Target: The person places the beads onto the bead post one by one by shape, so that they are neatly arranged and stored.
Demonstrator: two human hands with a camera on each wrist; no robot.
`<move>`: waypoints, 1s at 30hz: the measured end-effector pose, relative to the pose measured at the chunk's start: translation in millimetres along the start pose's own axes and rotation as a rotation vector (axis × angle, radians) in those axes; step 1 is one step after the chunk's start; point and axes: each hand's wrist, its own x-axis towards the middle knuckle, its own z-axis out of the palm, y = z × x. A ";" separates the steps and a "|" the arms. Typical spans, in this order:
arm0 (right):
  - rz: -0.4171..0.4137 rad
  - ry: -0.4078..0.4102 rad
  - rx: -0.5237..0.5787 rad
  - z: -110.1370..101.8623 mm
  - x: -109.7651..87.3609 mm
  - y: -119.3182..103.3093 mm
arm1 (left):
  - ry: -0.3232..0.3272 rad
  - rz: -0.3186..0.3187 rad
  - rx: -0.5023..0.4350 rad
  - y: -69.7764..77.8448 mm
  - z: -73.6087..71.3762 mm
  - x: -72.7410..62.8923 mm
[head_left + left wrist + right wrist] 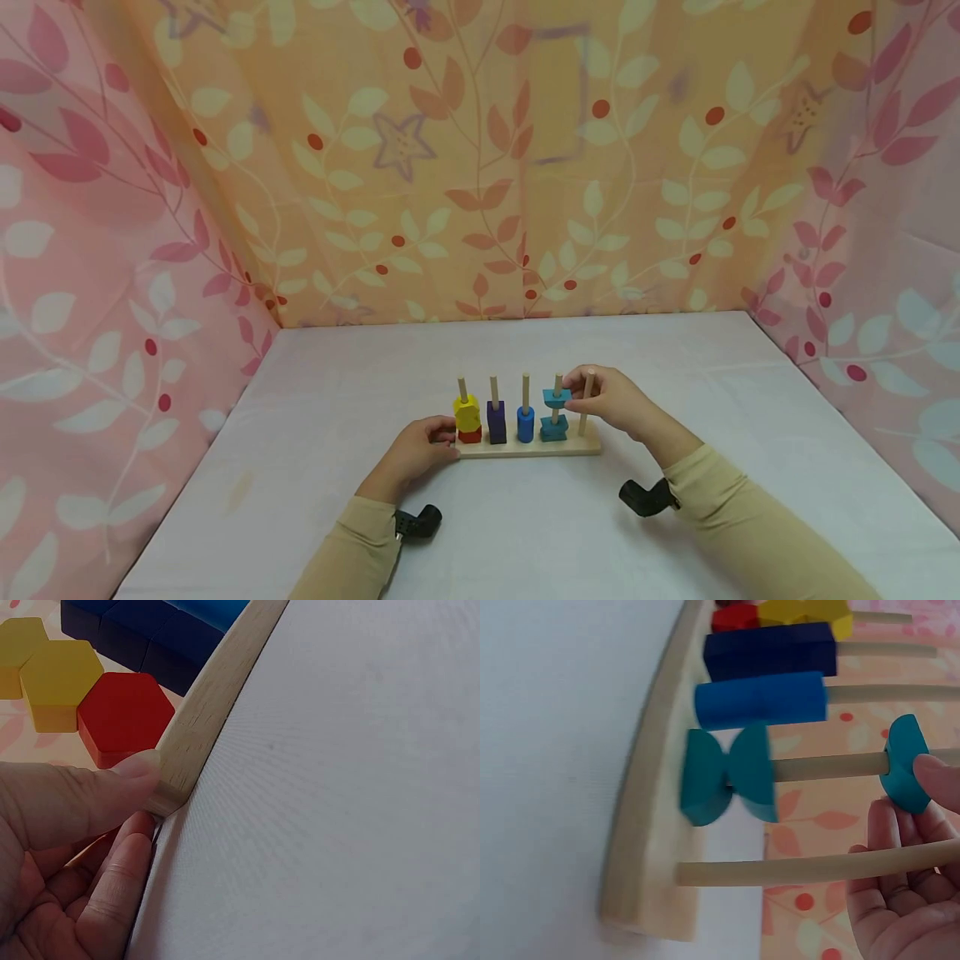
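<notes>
A white-covered table (pixel 525 533), walled by leaf-patterned cloth, carried a wooden peg stacker base (pixel 528 449) with five upright pegs. From the person's left, the pegs bore a yellow hexagon piece (pixel 467 411) over a red hexagon piece (pixel 470 434), a dark blue block (pixel 497 422), a blue cylinder (pixel 525 424) and a teal bow-shaped piece (pixel 554 428); the fifth peg (pixel 587 404) stood bare. The left hand (pixel 417 448) pinched the base's near left corner between thumb and fingers, steadying it. The right hand (pixel 609 398) pinched a second teal piece (pixel 557 397), threaded high on the fourth peg, well above the teal one below. The step in hand seemed to be seating or lifting that upper piece; either way the next move called for keeping it level along the peg while the base was held firm.
</notes>
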 end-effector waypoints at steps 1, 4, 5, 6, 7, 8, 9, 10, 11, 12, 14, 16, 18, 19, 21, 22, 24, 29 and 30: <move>0.011 0.000 0.003 2.1 0.4 3.2 | 0.001 -0.002 -0.002 -0.3 0.0 0.5; 0.039 0.004 -0.001 7.7 2.2 13.2 | 0.003 -0.006 0.000 -2.2 0.5 1.9; 0.046 0.002 -0.004 9.2 2.9 16.1 | 0.003 -0.006 -0.001 -3.0 0.7 2.5; 0.051 0.000 -0.006 10.5 3.6 18.7 | 0.003 -0.008 -0.002 -3.6 1.0 3.1; 0.053 0.003 -0.008 11.6 4.4 21.3 | 0.004 -0.011 -0.001 -3.9 1.2 3.8; 0.056 0.004 -0.014 12.4 5.1 23.5 | 0.005 -0.009 0.003 -4.1 1.3 4.2; 0.059 0.006 -0.017 12.9 5.6 25.1 | 0.005 -0.011 0.003 -4.1 1.7 4.7; 0.054 0.003 -0.022 13.3 5.9 26.2 | 0.005 -0.009 0.004 -4.2 1.9 5.2; 0.054 0.002 -0.024 13.7 6.4 27.3 | 0.006 -0.008 0.006 -4.1 2.0 5.6; 0.054 0.003 -0.024 14.0 6.7 28.3 | 0.007 -0.008 0.008 -3.8 2.2 5.8; 0.049 0.001 -0.025 14.7 7.1 29.4 | 0.007 -0.006 0.011 -3.3 2.6 6.0; 0.040 -0.002 -0.029 15.5 7.3 30.5 | 0.010 -0.008 0.018 -2.5 3.2 6.0; 0.040 0.003 -0.032 16.0 7.9 31.6 | 0.011 -0.010 0.025 -1.3 3.9 5.9; 0.039 0.004 -0.037 16.1 8.4 32.1 | 0.012 -0.014 0.029 -1.0 4.3 6.1; 0.038 0.008 -0.048 15.9 9.9 32.8 | 0.012 -0.013 0.034 -0.3 4.5 7.1; 0.039 0.008 -0.053 15.6 10.6 32.8 | 0.012 -0.015 0.033 0.0 4.4 7.9; 0.041 0.006 -0.066 14.3 12.4 32.5 | 0.006 -0.019 0.031 1.0 3.8 9.1; 0.006 -0.024 -0.099 4.1 11.7 27.1 | -0.040 -0.045 0.005 3.2 -0.5 11.9; -0.005 -0.029 -0.107 0.7 10.9 25.3 | -0.053 -0.051 0.003 3.4 -2.1 12.0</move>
